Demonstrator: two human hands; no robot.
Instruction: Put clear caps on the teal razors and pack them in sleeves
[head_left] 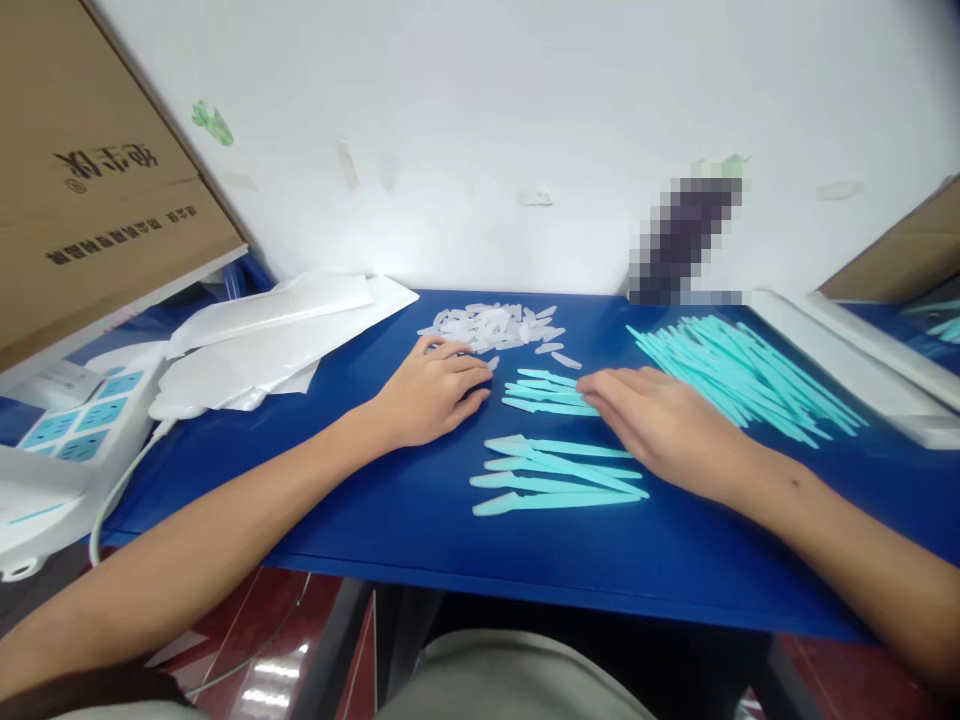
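**Turquoise sticks [555, 408] at the right hand [654, 422], translucent pieces [491, 327] by the left hand [433, 397]**

Watching remotely through the head camera, I have both bare hands over a blue table [360, 530]. The right hand lies palm down with its fingers together and slightly bent, the tips over the right ends of a small upper group of turquoise sticks. Its thumb is hidden from me, so I cannot tell whether it grips one. The left hand is half open, fingers loosely curled and pointing right, just in front of the heap of translucent pieces. One loose piece [493, 363] shows right at its fingertips; I cannot tell whether it is held.

Nearer the table's front edge I see a second set of sticks [562, 500], broader ends to the left, some crossing. Beyond the right hand, a big pile of sticks [731, 370] fans out beside a long white object [847, 365]. Far left, I make out white sheets [277, 330], a power strip [94, 415] and a cardboard box [112, 190].
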